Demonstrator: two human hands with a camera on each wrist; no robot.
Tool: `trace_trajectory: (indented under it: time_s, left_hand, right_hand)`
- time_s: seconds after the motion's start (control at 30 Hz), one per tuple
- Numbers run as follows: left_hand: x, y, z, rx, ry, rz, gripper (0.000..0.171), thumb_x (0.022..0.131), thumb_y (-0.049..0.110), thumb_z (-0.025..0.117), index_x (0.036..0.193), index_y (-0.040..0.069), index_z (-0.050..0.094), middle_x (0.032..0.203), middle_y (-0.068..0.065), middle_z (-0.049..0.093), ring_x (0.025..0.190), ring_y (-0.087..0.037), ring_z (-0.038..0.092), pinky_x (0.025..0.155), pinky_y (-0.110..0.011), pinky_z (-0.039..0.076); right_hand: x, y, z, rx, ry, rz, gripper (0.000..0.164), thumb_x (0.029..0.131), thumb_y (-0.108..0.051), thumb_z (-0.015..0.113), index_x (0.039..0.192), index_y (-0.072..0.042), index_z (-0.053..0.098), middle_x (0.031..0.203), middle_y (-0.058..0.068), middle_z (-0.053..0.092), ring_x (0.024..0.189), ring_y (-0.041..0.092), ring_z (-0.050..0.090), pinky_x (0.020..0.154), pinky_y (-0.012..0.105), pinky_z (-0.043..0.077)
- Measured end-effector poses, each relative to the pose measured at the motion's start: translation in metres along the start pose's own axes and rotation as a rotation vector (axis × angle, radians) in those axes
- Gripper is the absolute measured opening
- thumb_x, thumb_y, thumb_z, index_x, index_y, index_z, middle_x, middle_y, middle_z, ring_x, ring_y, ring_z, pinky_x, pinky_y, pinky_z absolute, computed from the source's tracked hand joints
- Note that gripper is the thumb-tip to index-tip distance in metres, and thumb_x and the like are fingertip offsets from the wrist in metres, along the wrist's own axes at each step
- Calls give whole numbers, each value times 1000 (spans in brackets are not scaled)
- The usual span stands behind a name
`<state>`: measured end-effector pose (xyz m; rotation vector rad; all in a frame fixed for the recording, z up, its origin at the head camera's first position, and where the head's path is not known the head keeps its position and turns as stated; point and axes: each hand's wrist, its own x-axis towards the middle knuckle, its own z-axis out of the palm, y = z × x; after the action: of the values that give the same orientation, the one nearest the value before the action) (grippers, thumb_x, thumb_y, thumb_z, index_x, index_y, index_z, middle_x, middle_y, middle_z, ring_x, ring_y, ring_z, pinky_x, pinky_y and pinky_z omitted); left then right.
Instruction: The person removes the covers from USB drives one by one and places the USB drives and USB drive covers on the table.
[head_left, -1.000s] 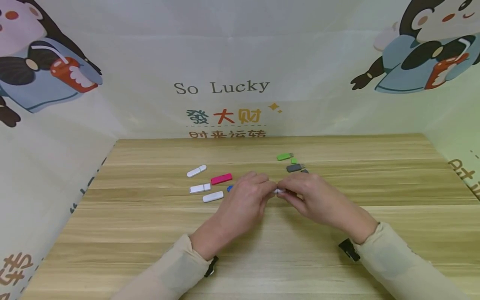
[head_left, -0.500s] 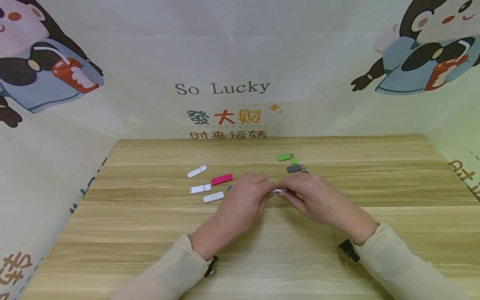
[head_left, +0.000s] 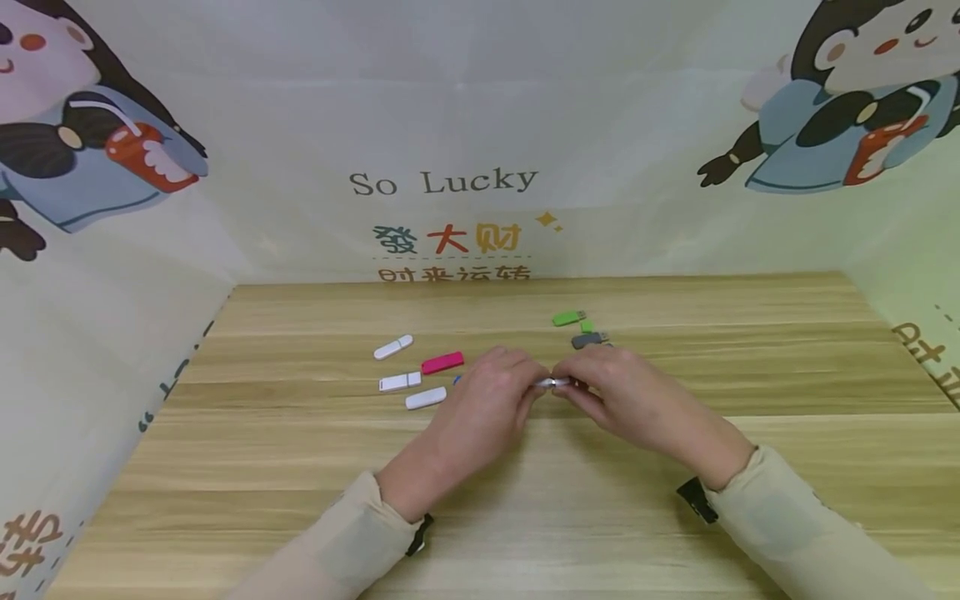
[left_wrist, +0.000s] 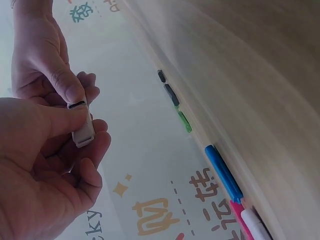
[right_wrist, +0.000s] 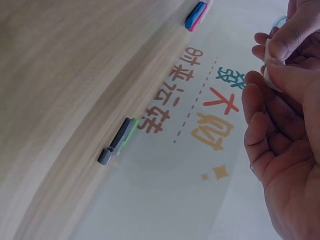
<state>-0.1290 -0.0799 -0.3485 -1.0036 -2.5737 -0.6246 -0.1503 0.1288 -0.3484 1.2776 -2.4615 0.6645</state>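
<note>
Biggest first: pale printed backdrop behind and at both sides, "So Lucky" plus Chinese characters in the middle, a cartoon figure in each upper corner. In front of it, a wood-grain table.

My cream sleeves come in from the bottom, left and right. My left hand and right hand meet over the table, right of centre, fingertips nearly touching. Black strap piece at the right cuff, another at the left.

Fingers: left thumb and fingertips pinch one end of a white USB stick, right thumb and fingertips pinch the other. It's held up off the table, between both hands. Thin dark band across its middle; can't tell if that's a gap or trim.

Lying on the table left of my left hand: a pink stick and three more white sticks. Blue stick is mostly hidden behind that hand from above; the left wrist view gets it.

Beyond my right hand: green stick, plug bare, then dark grey stick, also bare.

Smallest: green cap between those two, and grey cap just off the grey one's plug end.
</note>
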Motion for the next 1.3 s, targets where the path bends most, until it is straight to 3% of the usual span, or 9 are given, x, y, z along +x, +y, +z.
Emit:
trace_trajectory:
  time_s: [0.5, 0.77, 1.0, 1.3]
  left_hand:
    - [2, 0, -3, -21, -10, -62, 11, 98, 15, 63, 98, 9, 72, 89, 6, 52, 82, -6, 50, 73, -19, 46]
    - [5, -6, -4, 18, -20, -89, 9, 96, 16, 67, 98, 10, 73, 89, 6, 55, 83, -8, 53, 74, -22, 47]
    - [13, -15, -6, 45, -30, -103, 12, 95, 16, 68, 100, 8, 75, 90, 4, 59, 86, -13, 53, 77, -23, 47]
    - [29, -28, -9, 36, -65, -167, 9, 95, 14, 68, 98, 7, 74, 90, 1, 62, 88, -14, 56, 80, -24, 48]
  right_hand:
    - [-3, 3, -4, -58, 39, -14, 8, 88, -12, 75, 95, -10, 71, 83, -6, 63, 73, 6, 56, 64, 19, 50]
    - [-8, 6, -7, -59, 57, -4, 12, 87, -12, 76, 98, -10, 70, 86, -4, 67, 73, 5, 60, 63, 19, 51]
    - [-13, 9, -10, -51, 95, -32, 17, 85, -9, 78, 96, -11, 66, 86, -4, 65, 76, 6, 63, 65, 20, 53]
    - [-17, 7, -16, -83, 92, -34, 14, 87, -9, 75, 99, -10, 67, 88, -2, 66, 77, 7, 62, 65, 24, 53]
